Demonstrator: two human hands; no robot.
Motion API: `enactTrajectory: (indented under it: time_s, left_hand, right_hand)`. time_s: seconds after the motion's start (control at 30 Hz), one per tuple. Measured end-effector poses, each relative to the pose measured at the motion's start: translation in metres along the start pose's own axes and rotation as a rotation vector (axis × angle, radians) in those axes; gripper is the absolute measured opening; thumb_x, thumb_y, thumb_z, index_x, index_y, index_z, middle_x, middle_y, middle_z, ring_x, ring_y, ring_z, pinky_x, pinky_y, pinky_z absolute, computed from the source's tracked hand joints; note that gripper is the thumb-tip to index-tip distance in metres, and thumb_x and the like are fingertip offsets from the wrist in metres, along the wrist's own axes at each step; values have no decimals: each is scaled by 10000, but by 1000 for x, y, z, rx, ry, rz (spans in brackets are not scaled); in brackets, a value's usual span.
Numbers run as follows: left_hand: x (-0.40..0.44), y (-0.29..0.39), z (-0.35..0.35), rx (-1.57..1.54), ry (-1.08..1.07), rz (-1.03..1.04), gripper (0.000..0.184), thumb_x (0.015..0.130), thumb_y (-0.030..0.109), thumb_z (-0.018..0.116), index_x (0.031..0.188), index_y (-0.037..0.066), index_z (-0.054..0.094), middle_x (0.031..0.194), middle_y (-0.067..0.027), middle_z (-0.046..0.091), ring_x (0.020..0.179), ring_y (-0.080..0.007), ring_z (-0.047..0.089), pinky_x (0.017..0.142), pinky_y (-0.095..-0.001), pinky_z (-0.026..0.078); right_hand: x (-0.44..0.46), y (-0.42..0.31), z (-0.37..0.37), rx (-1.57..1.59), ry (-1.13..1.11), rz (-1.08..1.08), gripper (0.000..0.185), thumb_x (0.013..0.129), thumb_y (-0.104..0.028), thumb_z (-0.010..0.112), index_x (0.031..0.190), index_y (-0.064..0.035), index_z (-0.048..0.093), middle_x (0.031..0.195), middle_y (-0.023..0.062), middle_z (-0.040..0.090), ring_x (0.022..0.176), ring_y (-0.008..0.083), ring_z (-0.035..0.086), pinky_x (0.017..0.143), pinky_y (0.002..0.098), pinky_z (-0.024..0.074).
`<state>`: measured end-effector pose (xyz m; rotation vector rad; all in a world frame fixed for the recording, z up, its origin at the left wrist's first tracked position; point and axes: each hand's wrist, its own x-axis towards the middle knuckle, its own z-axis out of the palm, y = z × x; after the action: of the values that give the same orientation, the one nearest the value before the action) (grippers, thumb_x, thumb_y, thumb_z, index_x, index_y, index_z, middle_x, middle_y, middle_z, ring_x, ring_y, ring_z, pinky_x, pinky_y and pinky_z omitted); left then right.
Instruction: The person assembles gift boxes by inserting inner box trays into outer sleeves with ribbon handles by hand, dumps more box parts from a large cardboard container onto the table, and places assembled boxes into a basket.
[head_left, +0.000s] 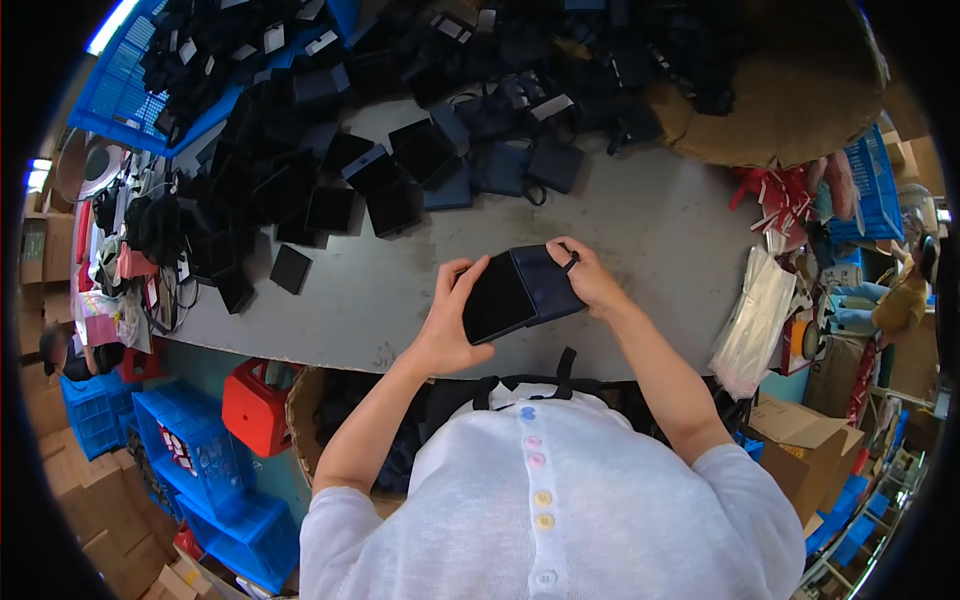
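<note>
Over the near part of the grey table, I hold an open dark box [497, 300] with a black inside and a navy lid [546, 283]. My left hand [450, 318] grips the box's left side, fingers along the far edge and thumb at the near edge. At the lid's right side, my right hand [592, 279] is closed by a small black loop [571, 262]. Whether its fingers pinch the loop or only the lid, I cannot tell. A flat black square piece [290, 269] lies left of my hands.
Many black and navy boxes [395, 205] are heaped along the back and left of the grey table [640, 220]. A blue crate [110, 100] stands at the back left, full of dark pieces. Clear plastic bags [752, 320] lie on the right edge. A red stool [257, 408] is below left.
</note>
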<state>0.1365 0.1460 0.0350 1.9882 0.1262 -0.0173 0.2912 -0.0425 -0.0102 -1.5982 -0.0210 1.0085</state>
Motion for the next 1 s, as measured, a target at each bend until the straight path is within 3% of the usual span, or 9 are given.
enactTrajectory:
  time_s: [0.3,0.43,0.6,0.63,0.73,0.83,0.87,0.93,1.0]
  left_hand:
    - [3,8,-18,209,-223,-158,982,533,44,697,1428,98,298,1323,-157,314,1274,-374,313,1036,-420,367]
    - [5,6,-15,228,-284,-182,992,530,57,696,1434,105,290,1347,-162,299,1299,-376,286,1049,-428,348]
    - [11,-8,22,-376,182,79,853,671,120,705,1431,106,316,1471,-161,212,1381,-311,209,1102,-411,237]
    - [12,-3,32,-118,268,66,702,759,128,656,1400,94,370,1479,-151,224,1366,-302,253,1095,-401,251]
    - [-7,-13,24,-133,321,-48,580,765,93,636,1322,71,476,1446,-147,296,1335,-301,312,1082,-392,273]
    - [-69,-46,-8,-47,130,-236,482,745,97,660,1219,100,577,1414,-152,350,1281,-359,369,1042,-419,333]
    - [-98,-60,-22,8,4,-320,483,727,117,676,1203,109,590,1410,-150,360,1283,-369,362,1049,-434,325]
    - [-161,-82,-43,409,-347,-495,530,693,197,721,1201,120,591,1403,-146,377,1278,-395,356,1051,-476,316]
    - [-167,-40,-42,745,-430,-860,580,666,277,757,1201,125,592,1381,-156,404,1271,-416,347,1046,-507,306]
  right_hand:
    - [4,12,3,146,-35,87,284,921,-329,597,1032,-68,583,854,0,583,762,79,553,645,230,471]
    - [3,10,6,-41,-11,-56,263,933,-318,579,1040,-78,570,845,-3,572,764,84,546,661,235,463]
    - [-12,31,56,-45,84,-159,199,966,-280,519,1012,-86,519,903,30,544,856,139,476,795,263,408]
    - [-3,56,70,105,79,-292,192,962,-276,528,1000,-88,519,916,37,549,876,144,478,798,273,413]
    - [-13,38,73,-53,-220,-264,463,859,-278,648,1212,-76,427,1071,127,535,971,202,519,875,319,430]
    - [6,-1,42,-629,-828,-379,888,716,-332,749,1407,-44,274,1271,224,477,1173,325,490,1006,387,387]
    - [35,5,27,-780,-571,-573,895,693,-276,744,1413,-37,269,1328,225,440,1262,338,418,1039,403,360]
    - [97,-13,-4,-1031,83,-447,877,649,-129,740,1400,-75,292,1387,232,357,1266,368,380,1017,426,375]
    - [151,-15,-31,-1227,416,-521,1035,605,-112,796,1448,-212,203,1378,209,341,1287,417,317,1024,491,349]
